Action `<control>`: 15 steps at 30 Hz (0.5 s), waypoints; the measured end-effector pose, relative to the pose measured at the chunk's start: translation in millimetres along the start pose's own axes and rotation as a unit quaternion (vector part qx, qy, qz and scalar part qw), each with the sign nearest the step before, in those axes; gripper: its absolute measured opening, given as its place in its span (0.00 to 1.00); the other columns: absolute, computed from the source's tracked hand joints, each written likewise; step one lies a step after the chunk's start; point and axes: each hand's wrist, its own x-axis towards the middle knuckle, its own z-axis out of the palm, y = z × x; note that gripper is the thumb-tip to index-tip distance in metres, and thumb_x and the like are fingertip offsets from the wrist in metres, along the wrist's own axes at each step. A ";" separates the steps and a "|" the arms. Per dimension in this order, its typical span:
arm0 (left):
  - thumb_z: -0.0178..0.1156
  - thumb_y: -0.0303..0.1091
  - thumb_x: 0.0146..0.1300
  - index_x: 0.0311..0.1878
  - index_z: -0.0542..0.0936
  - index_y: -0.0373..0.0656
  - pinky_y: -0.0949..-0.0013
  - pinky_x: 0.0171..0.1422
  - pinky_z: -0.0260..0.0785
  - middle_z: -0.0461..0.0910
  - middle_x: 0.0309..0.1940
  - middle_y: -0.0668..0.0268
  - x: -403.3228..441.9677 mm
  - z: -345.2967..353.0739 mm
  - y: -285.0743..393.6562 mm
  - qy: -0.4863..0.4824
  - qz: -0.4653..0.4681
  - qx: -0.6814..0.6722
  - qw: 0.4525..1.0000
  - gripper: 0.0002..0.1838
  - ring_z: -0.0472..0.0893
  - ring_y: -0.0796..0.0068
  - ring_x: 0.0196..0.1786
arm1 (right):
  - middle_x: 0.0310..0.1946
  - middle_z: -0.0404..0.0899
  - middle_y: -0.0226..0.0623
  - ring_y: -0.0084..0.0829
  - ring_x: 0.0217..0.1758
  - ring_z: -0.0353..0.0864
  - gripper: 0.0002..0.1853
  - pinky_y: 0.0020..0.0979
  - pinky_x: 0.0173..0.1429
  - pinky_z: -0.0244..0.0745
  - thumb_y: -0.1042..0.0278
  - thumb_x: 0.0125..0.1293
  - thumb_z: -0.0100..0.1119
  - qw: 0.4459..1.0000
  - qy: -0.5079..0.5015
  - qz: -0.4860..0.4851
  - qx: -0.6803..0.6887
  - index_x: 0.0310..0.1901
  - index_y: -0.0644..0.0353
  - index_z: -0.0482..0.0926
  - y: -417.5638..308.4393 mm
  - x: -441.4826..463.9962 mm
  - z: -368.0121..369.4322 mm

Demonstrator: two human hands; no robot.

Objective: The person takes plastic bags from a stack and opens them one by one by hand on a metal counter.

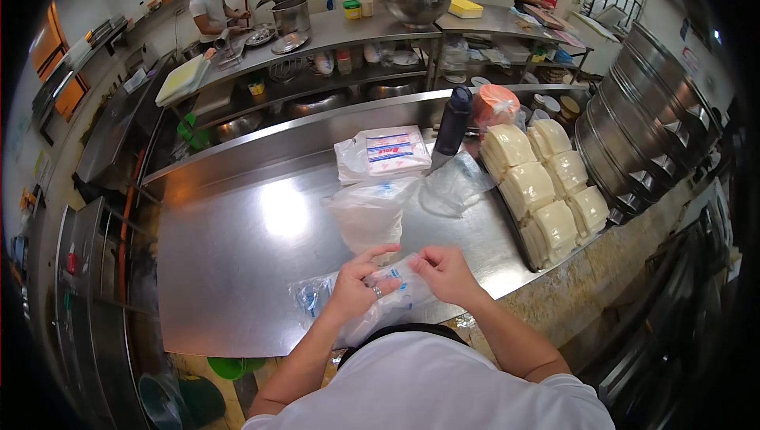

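Near the front edge of the steel table (pixel 229 272), my left hand (pixel 360 286) and my right hand (pixel 445 273) are close together at a clear plastic bag with blue print (pixel 408 291). The fingertips of my right hand pinch the bag's upper edge. My left hand has its fingers apart, with the thumb and palm against the plastic. Another printed bag (pixel 310 294) lies left of my left hand. Beyond my hands are a whitish plastic bag (pixel 368 212), a stack of white packs with a red and blue label (pixel 388 151) and a clear bag (pixel 455 184).
Wrapped pale square stacks (pixel 529 188) fill a dark tray at right. Beside them stand a dark bottle (pixel 454 121), an orange container (pixel 496 104) and tall stacked steel steamers (pixel 633 129). Two people are at the far counters. A green bin (pixel 198 400) is at lower left.
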 end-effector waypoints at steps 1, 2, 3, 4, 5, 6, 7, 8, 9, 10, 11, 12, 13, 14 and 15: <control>0.75 0.28 0.58 0.23 0.78 0.36 0.69 0.52 0.72 0.83 0.57 0.55 1.1 1.5 -0.6 0.001 0.006 -0.024 1.000 0.15 0.81 0.75 0.50 | 0.21 0.77 0.28 0.16 0.27 0.69 0.16 0.27 0.30 0.66 0.63 0.72 0.64 0.999 0.016 -0.020 -0.040 0.29 0.66 0.80 -2.1 -2.8 1.5; 0.75 0.27 0.58 0.23 0.76 0.36 0.70 0.51 0.72 0.83 0.58 0.54 2.0 3.1 -1.5 0.002 0.012 -0.048 0.999 0.16 0.81 0.75 0.50 | 0.19 0.75 0.29 0.17 0.26 0.67 0.18 0.28 0.29 0.65 0.62 0.72 0.63 0.998 0.024 -0.028 -0.058 0.28 0.67 0.79 -5.7 -4.8 2.5; 0.75 0.27 0.58 0.22 0.75 0.37 0.71 0.50 0.72 0.83 0.59 0.53 2.7 4.2 -2.6 0.004 0.017 -0.072 0.997 0.17 0.81 0.76 0.49 | 0.17 0.73 0.31 0.18 0.25 0.66 0.19 0.30 0.28 0.64 0.61 0.73 0.62 0.996 0.031 -0.036 -0.075 0.27 0.68 0.79 -9.8 -6.5 3.5; 0.75 0.26 0.58 0.21 0.74 0.38 0.72 0.49 0.72 0.83 0.57 0.53 2.4 4.8 -5.6 0.013 -0.015 -0.097 0.995 0.17 0.81 0.77 0.49 | 0.16 0.71 0.32 0.18 0.24 0.65 0.21 0.31 0.27 0.63 0.59 0.74 0.60 0.994 0.038 -0.044 -0.093 0.27 0.69 0.78 -13.1 -7.3 4.5; 0.75 0.25 0.58 0.21 0.73 0.39 0.74 0.48 0.72 0.84 0.56 0.54 0.9 5.5 -10.6 0.022 -0.047 -0.122 0.991 0.18 0.81 0.78 0.48 | 0.17 0.72 0.38 0.24 0.23 0.68 0.21 0.34 0.27 0.64 0.59 0.74 0.60 0.991 0.048 -0.052 -0.113 0.27 0.68 0.79 -15.3 -7.7 5.5; 0.74 0.24 0.57 0.21 0.72 0.40 0.75 0.46 0.71 0.84 0.54 0.54 -0.5 6.3 -15.0 0.031 -0.080 -0.148 0.985 0.18 0.81 0.79 0.47 | 0.18 0.73 0.45 0.29 0.21 0.70 0.20 0.36 0.27 0.65 0.60 0.73 0.59 0.988 0.059 -0.059 -0.134 0.27 0.68 0.79 -17.0 -7.7 6.1; 0.74 0.24 0.57 0.22 0.73 0.40 0.76 0.45 0.71 0.84 0.51 0.57 -1.4 7.2 -18.4 0.038 -0.086 -0.192 0.977 0.17 0.80 0.80 0.46 | 0.19 0.73 0.51 0.34 0.20 0.73 0.20 0.39 0.27 0.66 0.60 0.73 0.59 0.983 0.069 -0.066 -0.154 0.27 0.67 0.80 -18.0 -6.8 6.6; 0.74 0.23 0.57 0.24 0.73 0.40 0.77 0.44 0.70 0.85 0.48 0.59 -2.4 8.1 -21.4 0.046 -0.091 -0.236 0.966 0.16 0.80 0.81 0.44 | 0.19 0.74 0.49 0.34 0.21 0.74 0.20 0.39 0.28 0.67 0.60 0.73 0.58 0.983 0.080 -0.067 -0.149 0.27 0.67 0.80 -16.7 -5.7 7.8; 0.74 0.23 0.57 0.25 0.74 0.41 0.78 0.43 0.70 0.85 0.46 0.62 -2.9 8.4 -23.2 0.055 -0.097 -0.280 0.954 0.15 0.80 0.81 0.42 | 0.19 0.76 0.47 0.34 0.21 0.76 0.20 0.38 0.29 0.68 0.60 0.73 0.58 0.983 0.090 -0.068 -0.144 0.27 0.67 0.79 -13.8 -4.1 9.9; 0.73 0.24 0.59 0.28 0.75 0.42 0.77 0.42 0.69 0.84 0.43 0.64 -3.7 7.7 -23.9 0.043 -0.120 -0.300 0.945 0.13 0.79 0.82 0.41 | 0.19 0.77 0.45 0.34 0.22 0.77 0.20 0.38 0.30 0.69 0.60 0.74 0.57 0.983 0.100 -0.069 -0.138 0.26 0.67 0.79 -12.0 -1.5 11.9; 0.72 0.26 0.60 0.30 0.76 0.43 0.77 0.42 0.69 0.83 0.41 0.67 -4.6 6.7 -23.2 0.031 -0.143 -0.320 0.936 0.12 0.78 0.83 0.39 | 0.20 0.78 0.42 0.34 0.23 0.78 0.19 0.37 0.32 0.71 0.61 0.73 0.57 0.992 0.106 -0.032 -0.056 0.27 0.67 0.80 -12.0 1.9 13.9; 0.72 0.27 0.61 0.32 0.77 0.44 0.77 0.41 0.69 0.82 0.39 0.70 -4.9 5.4 -21.0 0.021 -0.165 -0.339 0.926 0.10 0.77 0.83 0.38 | 0.20 0.78 0.39 0.34 0.24 0.79 0.18 0.36 0.34 0.73 0.62 0.73 0.58 0.994 0.110 0.004 0.026 0.27 0.66 0.80 -12.6 5.5 16.2; 0.71 0.29 0.63 0.36 0.78 0.44 0.77 0.41 0.68 0.81 0.39 0.70 -3.9 4.8 -11.1 0.002 -0.187 -0.331 0.925 0.09 0.76 0.83 0.37 | 0.20 0.79 0.36 0.35 0.25 0.81 0.16 0.35 0.36 0.75 0.63 0.72 0.58 0.987 0.112 0.040 0.109 0.28 0.65 0.81 -13.2 9.4 17.8; 0.70 0.31 0.64 0.40 0.78 0.44 0.78 0.41 0.68 0.81 0.38 0.71 -2.2 4.8 2.9 -0.017 -0.209 -0.323 0.923 0.08 0.76 0.84 0.37 | 0.21 0.79 0.34 0.34 0.25 0.80 0.15 0.36 0.38 0.76 0.64 0.72 0.57 0.969 0.091 0.094 0.211 0.28 0.64 0.81 -13.5 15.3 15.9; 0.69 0.34 0.66 0.43 0.79 0.44 0.78 0.41 0.67 0.80 0.38 0.72 0.5 3.6 10.4 -0.037 -0.230 -0.314 0.920 0.09 0.75 0.84 0.37 | 0.22 0.79 0.32 0.34 0.25 0.80 0.14 0.37 0.40 0.77 0.64 0.72 0.56 0.937 0.069 0.146 0.309 0.29 0.63 0.81 -13.7 23.8 10.0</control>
